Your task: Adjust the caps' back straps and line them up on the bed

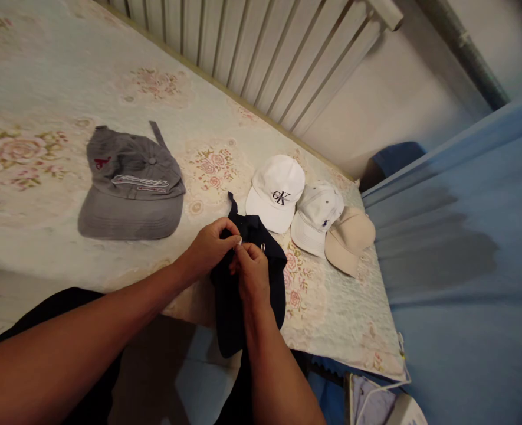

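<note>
A black cap (pixel 228 313) lies at the front edge of the cloth-covered surface, its brim hanging toward me and a strap end sticking up at the back. Over its crown, my left hand (pixel 216 243) pinches thumb and finger together. My right hand (pixel 253 271) is closed in a pinch right beside it, fingertips meeting the left ones. A small white piece (pixel 240 241) shows between the fingertips; its kind is too small to tell. A shiny metal ring (pixel 263 248) sits on the cap just beyond my right hand. Both hands hide part of the crown.
Left stands a grey cap (pixel 132 183) with lettering. To the right sit a white cap (pixel 278 192), an off-white cap (pixel 318 215) and a beige cap (pixel 351 239). A slatted rail (pixel 243 53) runs behind the floral cloth (pixel 154 109); a blue curtain (pixel 455 265) hangs right.
</note>
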